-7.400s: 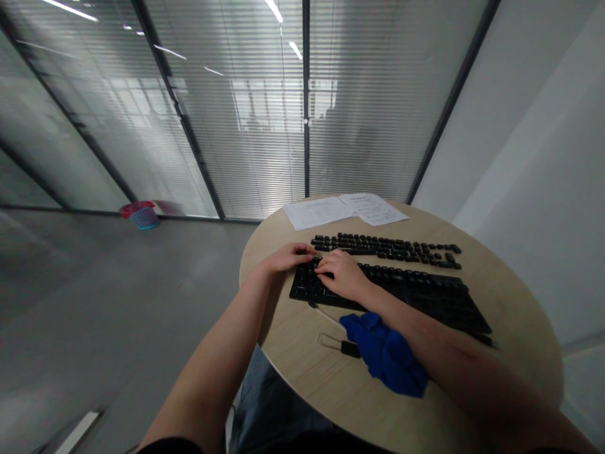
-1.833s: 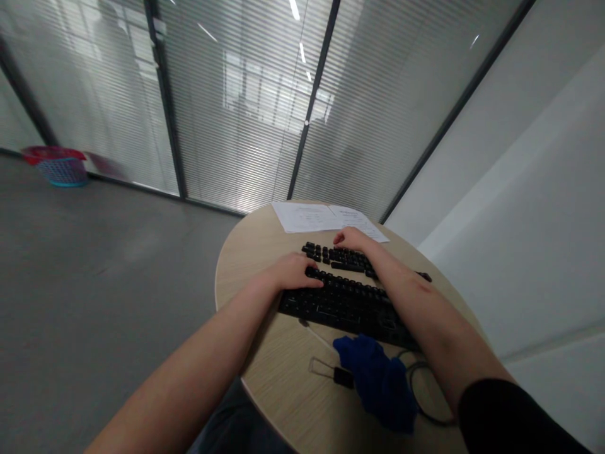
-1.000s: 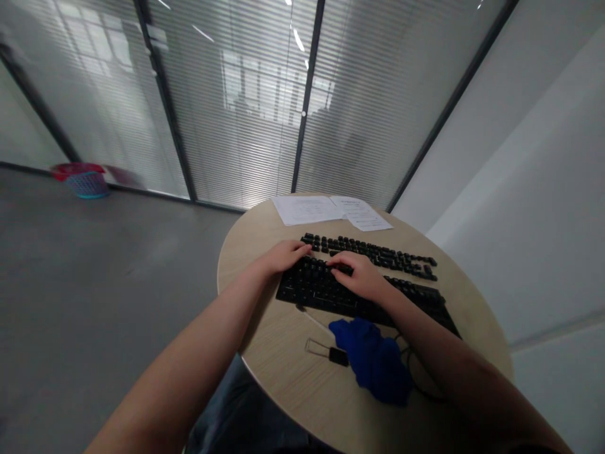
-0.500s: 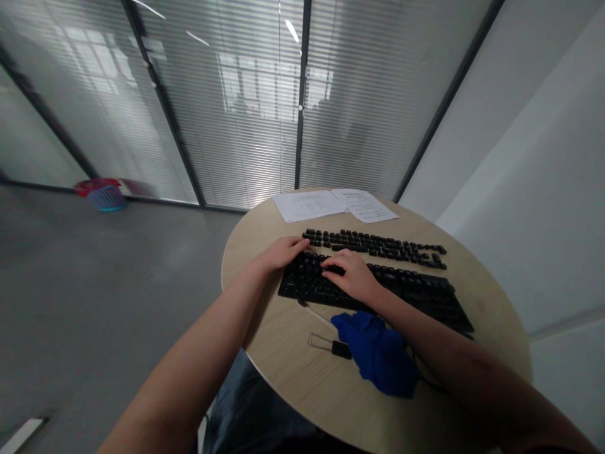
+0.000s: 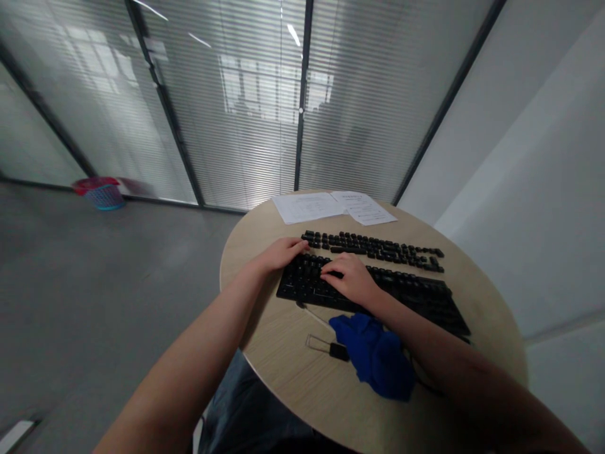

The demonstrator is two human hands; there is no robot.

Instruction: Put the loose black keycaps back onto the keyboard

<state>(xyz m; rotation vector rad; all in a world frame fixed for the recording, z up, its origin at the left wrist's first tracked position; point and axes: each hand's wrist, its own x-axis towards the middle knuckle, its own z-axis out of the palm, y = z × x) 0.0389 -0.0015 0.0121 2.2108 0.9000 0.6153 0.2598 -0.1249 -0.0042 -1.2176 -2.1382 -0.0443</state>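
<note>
A black keyboard (image 5: 416,296) lies across a round wooden table (image 5: 293,372). Behind it, loose black keycaps (image 5: 378,247) are laid out in a long row. My left hand (image 5: 281,253) rests flat on the keyboard's far left corner, fingers stretched out. On the left part of the keyboard, my right hand (image 5: 350,280) has its fingers curled and pinched down onto the keys. What the fingertips hold, if anything, is hidden.
A crumpled blue cloth (image 5: 378,356) lies in front of the keyboard, under my right forearm. A small wire puller with a black handle (image 5: 326,347) sits to its left. Two printed sheets (image 5: 307,207) lie at the table's far edge. A coloured basket (image 5: 101,192) stands by the glass wall.
My right hand came back from the row of loose keycaps to the keyboard's left part and has stayed there. My left hand has kept its place on the corner.
</note>
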